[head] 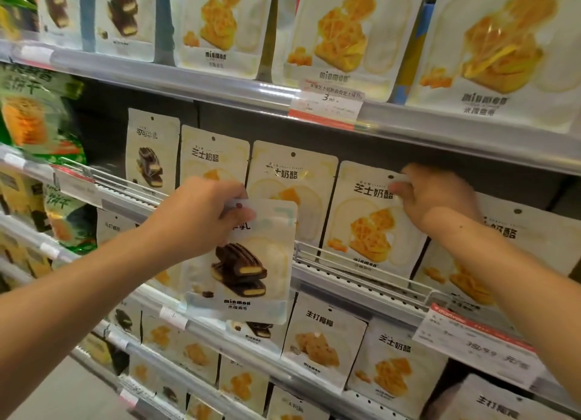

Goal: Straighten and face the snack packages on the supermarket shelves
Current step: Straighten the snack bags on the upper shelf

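From the head camera, both hands are raised to the middle shelf point(355, 281) of a supermarket rack. The left hand point(201, 218) pinches the top edge of a chocolate biscuit packet point(242, 262), thumb on the front near the hang hole and the other fingers curled behind it. This packet hangs upright, face out, in front of the shelf's front edge and clear of the row behind; it partly covers a cheese packet point(213, 158) and overlaps the lower left of the next cheese packet point(292, 183).

The right hand point(434, 196) grips the upper right corner of a third cheese packet point(371, 221), fingers curled over its top edge. That packet stands upright behind the wire rail point(352, 268) along the shelf's front edge. Just to its right another cheese packet point(490, 262) stands partly hidden by the right forearm.

At the left end of the row a second chocolate packet point(151, 152) stands upright, facing forward.

The shelf above carries larger packets of the same kinds, with a price tag point(327, 102) on its front edge. The shelf below holds more packets, among them a coconut biscuit packet point(320, 338), and a price tag point(471, 341) hangs at the middle shelf's right front edge. Green bags point(34, 121) fill the left side.
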